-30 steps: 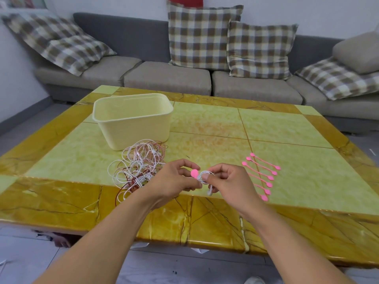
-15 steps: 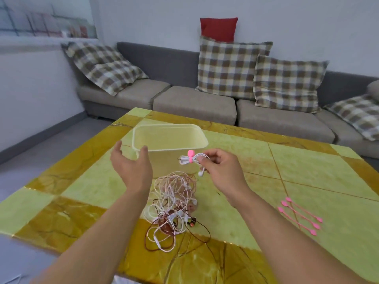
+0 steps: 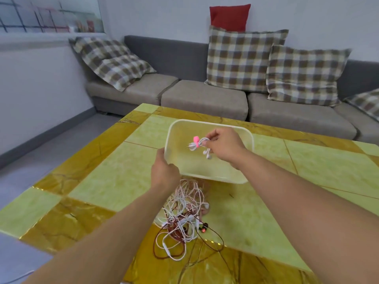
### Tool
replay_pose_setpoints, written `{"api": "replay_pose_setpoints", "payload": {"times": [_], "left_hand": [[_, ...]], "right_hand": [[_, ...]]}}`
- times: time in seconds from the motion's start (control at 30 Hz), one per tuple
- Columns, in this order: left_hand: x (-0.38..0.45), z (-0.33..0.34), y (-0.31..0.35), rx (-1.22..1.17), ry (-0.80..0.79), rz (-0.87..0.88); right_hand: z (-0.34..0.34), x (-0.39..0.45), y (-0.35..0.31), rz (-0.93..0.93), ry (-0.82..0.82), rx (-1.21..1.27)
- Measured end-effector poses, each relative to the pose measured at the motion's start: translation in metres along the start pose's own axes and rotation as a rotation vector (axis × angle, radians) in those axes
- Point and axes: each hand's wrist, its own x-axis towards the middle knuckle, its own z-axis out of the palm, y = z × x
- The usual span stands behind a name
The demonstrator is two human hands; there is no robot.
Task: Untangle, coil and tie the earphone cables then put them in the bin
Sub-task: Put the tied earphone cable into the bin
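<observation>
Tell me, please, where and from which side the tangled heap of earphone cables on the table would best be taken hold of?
Probably from above, at the dense knot in the middle of the tangled heap: loose loops and earbuds trail toward the near table edge, so gripping an outer strand would likely only tighten it.

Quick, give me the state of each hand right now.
Left hand: grips the bin by its near-left rim.
Right hand: pinches the tied white earphone bundle over the bin.

No text, label, brand or number is readable anywhere.
</observation>
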Motion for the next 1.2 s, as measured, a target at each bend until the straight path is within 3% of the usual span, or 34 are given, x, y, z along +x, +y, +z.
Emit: {"api": "replay_pose_setpoints", "payload": {"times": [0.23, 0.37, 0.5, 0.63, 0.93, 1.1, 1.2], "left_hand": [[-0.011, 0.011, -0.003, 0.082, -0.026, 0.028], [-0.004, 0.009, -0.004, 0.161, -0.027, 0.033], [0.001, 0.006, 0.001, 0.192, -0.041, 0.028], [0.011, 0.008, 0.007, 0.135, -0.033, 0.025], [0.020, 0.010, 0.018, 0.052, 0.005, -0.041], [-0.028, 0.005, 0.000, 0.066, 0.135, 0.113], [-0.060, 0.004, -0.013, 0.088, 0.135, 0.145]], "right_hand": [[0.026, 0.014, 0.037, 0.284, -0.245, -0.028], [0.041, 0.010, 0.044, 0.367, -0.264, 0.035], [0.037, 0.014, 0.040, 0.207, -0.212, -0.442], [0.015, 0.014, 0.037, 0.079, -0.093, -0.572], [-0.018, -0.070, 0.028, -0.304, 0.027, -0.338], [-0.011, -0.128, 0.051, -0.179, -0.147, -0.251], [0.008, -0.158, 0.062, -0.081, -0.294, -0.193]]}}
